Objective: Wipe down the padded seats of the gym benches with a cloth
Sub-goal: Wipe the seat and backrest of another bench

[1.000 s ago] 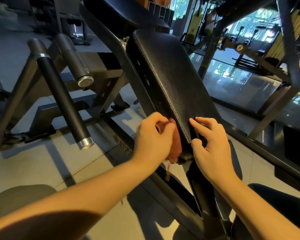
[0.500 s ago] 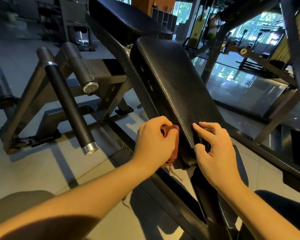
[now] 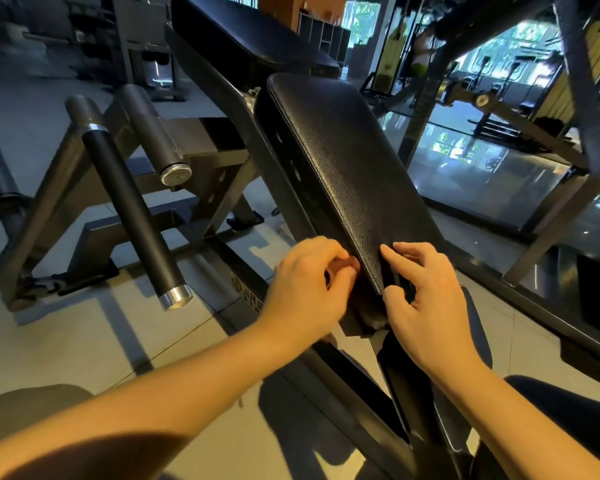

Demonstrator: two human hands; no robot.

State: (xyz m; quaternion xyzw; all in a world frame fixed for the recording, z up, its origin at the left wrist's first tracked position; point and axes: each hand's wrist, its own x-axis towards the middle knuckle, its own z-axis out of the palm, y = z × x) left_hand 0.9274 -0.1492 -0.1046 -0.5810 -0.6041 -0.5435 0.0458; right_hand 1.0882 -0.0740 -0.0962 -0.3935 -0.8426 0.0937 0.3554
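My left hand (image 3: 305, 282) clutches the cloth (image 3: 350, 263) against the pad (image 3: 343, 168), low on its left edge; my right hand (image 3: 426, 306), fingers loose, touches its right edge.

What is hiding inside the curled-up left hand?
A bit of reddish cloth peeks out of the left hand, beside the black pad. The hand covers the rest.

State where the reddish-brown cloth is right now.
In the head view, the reddish-brown cloth is bunched in the left hand, low centre, against the lower left edge of the black textured bench pad.
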